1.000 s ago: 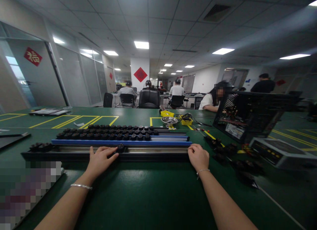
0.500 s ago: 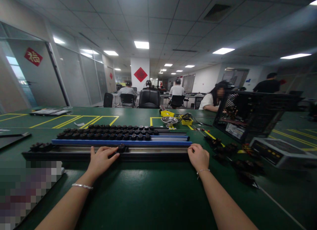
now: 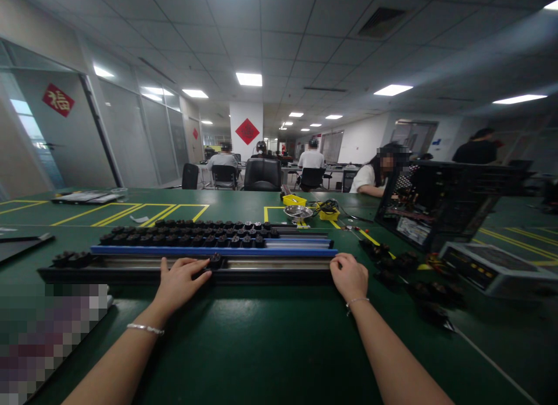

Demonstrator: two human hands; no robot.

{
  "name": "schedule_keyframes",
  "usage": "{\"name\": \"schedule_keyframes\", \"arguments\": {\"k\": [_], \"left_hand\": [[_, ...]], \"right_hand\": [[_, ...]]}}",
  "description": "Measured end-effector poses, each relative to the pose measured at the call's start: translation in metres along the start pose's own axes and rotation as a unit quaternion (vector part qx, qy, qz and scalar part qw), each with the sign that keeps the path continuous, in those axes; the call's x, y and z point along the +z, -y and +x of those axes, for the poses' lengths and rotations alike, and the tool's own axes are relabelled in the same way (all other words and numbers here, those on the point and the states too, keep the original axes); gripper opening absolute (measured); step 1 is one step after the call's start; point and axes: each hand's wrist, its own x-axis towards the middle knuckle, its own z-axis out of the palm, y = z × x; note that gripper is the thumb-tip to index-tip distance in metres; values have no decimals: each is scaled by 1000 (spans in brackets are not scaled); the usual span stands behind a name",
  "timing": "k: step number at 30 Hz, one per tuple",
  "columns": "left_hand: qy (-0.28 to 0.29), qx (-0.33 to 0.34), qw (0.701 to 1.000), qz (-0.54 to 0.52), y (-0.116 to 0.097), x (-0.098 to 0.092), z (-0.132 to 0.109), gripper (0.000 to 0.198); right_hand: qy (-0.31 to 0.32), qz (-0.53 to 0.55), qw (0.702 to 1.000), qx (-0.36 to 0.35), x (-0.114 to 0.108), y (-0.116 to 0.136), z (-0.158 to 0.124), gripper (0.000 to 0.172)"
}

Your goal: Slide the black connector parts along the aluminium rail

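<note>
A long black track rail (image 3: 279, 265) with a silvery channel lies across the table in front of me. My left hand (image 3: 181, 279) rests over the rail with its fingers stretched out. Its fingertips and thumb touch the left side of a small black socket-like module (image 3: 215, 261) sitting in the channel. At the rail's right end, my right hand (image 3: 350, 275) is closed with bent fingers gripping that end. Two similar modules (image 3: 72, 258) sit at the rail's left end. Behind it, a blue-edged rail (image 3: 218, 251) runs parallel, with rows of black modules (image 3: 187, 239) beyond.
To the right stand an open computer case (image 3: 436, 201) and a grey power supply (image 3: 501, 268), with loose black modules (image 3: 436, 294) nearby. A metal bowl (image 3: 298, 212) and yellow trays (image 3: 294, 200) sit further back. A person (image 3: 368, 178) sits behind the case.
My left hand and the module at its fingertips have shifted very slightly to the right. My right hand stays at the rail end. A person in the right background has moved right.
</note>
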Motion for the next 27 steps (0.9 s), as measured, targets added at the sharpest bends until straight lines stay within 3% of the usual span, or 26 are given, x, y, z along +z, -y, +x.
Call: {"name": "schedule_keyframes", "arguments": {"k": [27], "left_hand": [[-2,22,999,27,-8,3,-1,48]], "right_hand": [[-7,-6,1000,0,1,-1,0,28]]}}
